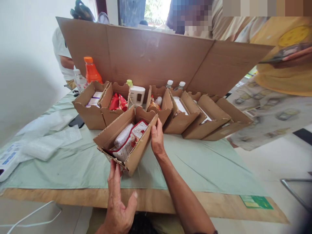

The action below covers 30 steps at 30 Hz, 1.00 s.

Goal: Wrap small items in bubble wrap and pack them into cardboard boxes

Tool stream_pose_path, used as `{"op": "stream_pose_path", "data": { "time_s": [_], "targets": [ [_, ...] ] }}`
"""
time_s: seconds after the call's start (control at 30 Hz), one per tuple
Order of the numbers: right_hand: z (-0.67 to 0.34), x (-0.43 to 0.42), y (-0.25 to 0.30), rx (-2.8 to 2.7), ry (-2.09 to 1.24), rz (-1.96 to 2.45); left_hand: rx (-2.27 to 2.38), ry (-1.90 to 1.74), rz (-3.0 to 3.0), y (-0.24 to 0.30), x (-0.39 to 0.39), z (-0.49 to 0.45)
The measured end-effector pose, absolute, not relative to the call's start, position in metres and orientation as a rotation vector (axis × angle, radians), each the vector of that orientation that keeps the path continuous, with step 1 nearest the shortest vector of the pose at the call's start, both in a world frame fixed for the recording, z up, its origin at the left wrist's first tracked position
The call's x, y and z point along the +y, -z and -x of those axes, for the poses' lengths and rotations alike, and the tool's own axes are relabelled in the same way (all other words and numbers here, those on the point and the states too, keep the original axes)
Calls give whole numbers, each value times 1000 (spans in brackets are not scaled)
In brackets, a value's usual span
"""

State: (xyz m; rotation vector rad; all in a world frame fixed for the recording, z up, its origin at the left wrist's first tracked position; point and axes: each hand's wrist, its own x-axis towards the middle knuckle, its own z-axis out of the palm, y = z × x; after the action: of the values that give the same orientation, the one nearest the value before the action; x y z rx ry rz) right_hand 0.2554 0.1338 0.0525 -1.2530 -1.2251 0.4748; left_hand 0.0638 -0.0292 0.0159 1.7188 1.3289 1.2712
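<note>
The open cardboard box point(140, 152) sits at the near middle of the tabletop point(195, 204), slanted, its far end close to a row of similar boxes. In it lie a red-edged packet point(137, 133) and a whitish bundle point(123, 135). From where I stand, the left hand point(118, 203) is spread, thumb well out, its fingertips at the near end; it grasps nothing. The right hand point(158, 138) lies along the outer right wall near the far corner, fingers together; whether it pinches the cardboard I can't tell.

With so little wrapped around it, I'd say the box could twist or slip if one side pushes harder. Shoved outward, it might knock the box behind point(167, 118) or the white jug point(136, 96). The green cloth point(195, 165) could ruck up and drag under it. Further back, a bump might topple the orange bottle point(92, 73) beside the tall cardboard panel point(156, 55).
</note>
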Motion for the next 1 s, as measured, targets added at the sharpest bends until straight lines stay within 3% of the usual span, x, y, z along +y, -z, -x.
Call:
{"op": "stream_pose_path", "data": {
  "time_s": [1.0],
  "targets": [
    [-245, 163, -52, -1218, -386, 1244, 1252, -1154, -1838, -12, -39, -91]
  ]
}}
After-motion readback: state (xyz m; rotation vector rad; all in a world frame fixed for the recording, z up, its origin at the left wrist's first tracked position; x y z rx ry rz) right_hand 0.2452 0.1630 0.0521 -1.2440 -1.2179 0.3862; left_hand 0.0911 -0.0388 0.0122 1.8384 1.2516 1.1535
